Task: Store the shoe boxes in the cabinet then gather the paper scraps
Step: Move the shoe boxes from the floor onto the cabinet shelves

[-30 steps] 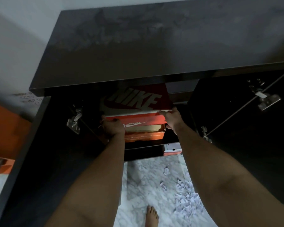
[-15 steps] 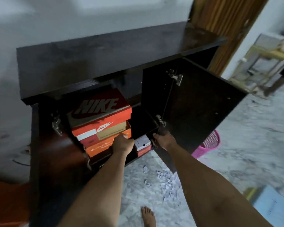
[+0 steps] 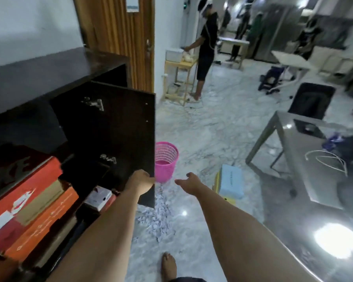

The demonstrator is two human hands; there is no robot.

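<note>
Both forearms are bare from elbow to wrist, with no sleeves, watch or bands showing. The left hand and right hand carry no gloves or rings. At six o'clock, a bare foot shows, with dark fabric just below it.

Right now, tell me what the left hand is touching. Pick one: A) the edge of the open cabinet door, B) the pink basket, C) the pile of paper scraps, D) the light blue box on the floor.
A: the left hand rests against the outer edge of the open cabinet door, while the pink basket, the light blue box and the paper scraps all lie apart from it.
</note>
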